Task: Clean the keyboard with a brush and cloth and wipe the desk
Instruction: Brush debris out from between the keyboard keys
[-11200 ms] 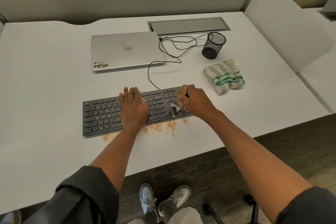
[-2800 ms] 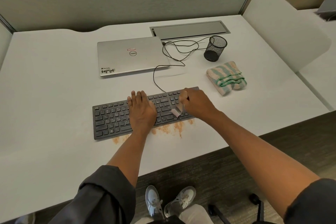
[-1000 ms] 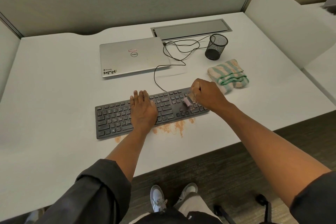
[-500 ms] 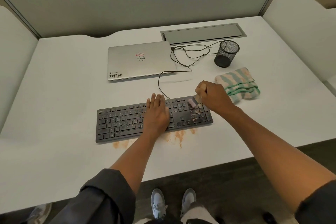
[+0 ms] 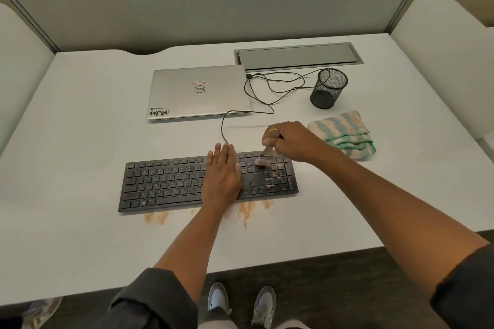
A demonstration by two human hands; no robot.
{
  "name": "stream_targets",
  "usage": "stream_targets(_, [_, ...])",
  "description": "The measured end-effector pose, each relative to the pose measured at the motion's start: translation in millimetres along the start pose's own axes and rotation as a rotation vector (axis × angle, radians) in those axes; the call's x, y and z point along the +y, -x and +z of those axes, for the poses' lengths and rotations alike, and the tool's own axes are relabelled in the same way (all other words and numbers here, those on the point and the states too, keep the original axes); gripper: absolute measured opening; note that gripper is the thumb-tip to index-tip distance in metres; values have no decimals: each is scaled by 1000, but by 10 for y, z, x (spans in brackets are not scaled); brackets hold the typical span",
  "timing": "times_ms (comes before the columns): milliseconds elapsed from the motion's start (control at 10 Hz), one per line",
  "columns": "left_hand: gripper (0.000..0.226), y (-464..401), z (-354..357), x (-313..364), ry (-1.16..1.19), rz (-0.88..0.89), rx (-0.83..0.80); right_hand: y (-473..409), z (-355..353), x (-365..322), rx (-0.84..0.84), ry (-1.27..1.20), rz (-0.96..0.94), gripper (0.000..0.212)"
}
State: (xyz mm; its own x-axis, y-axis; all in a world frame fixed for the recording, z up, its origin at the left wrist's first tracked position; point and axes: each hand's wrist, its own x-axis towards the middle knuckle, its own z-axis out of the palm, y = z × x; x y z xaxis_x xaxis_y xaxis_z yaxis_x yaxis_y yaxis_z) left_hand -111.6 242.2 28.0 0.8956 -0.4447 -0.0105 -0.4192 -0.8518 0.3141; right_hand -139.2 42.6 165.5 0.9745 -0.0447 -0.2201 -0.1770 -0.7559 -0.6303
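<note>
A black keyboard (image 5: 165, 181) lies on the white desk (image 5: 80, 141). My left hand (image 5: 223, 176) rests flat on its middle, fingers straight. My right hand (image 5: 291, 141) grips a small brush (image 5: 265, 156), whose pale bristles touch the keys at the top of the number pad. Orange-brown dust speckles the number pad keys and lies in patches (image 5: 246, 211) on the desk along the keyboard's front edge. A folded green and peach striped cloth (image 5: 343, 133) sits on the desk just right of my right hand.
A shut silver laptop (image 5: 197, 92) lies behind the keyboard. The keyboard's black cable (image 5: 270, 88) loops toward a grey cable hatch (image 5: 296, 55). A black mesh pen cup (image 5: 327, 88) stands behind the cloth. Partition walls enclose the desk at the back and sides.
The brush has shifted from the keyboard's middle-right to the top of the number pad. My left hand has stayed flat on the keys, and the camera's view has shifted.
</note>
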Motion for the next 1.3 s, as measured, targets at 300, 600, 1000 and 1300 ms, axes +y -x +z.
stream_targets(300, [58,17,21,-9,-16,3,17,1,-82,89,167,134,88,17])
stream_targets(600, [58,22,14,-5,-44,-3,20,116,24,142,54,144,193,20])
stream_targets(1000, [58,19,18,-1,-30,-6,13,241,33,175,65,127,164,18])
stream_targets(1300, [59,23,26,-2,-33,-9,13,206,44,167,-16,192,39,15])
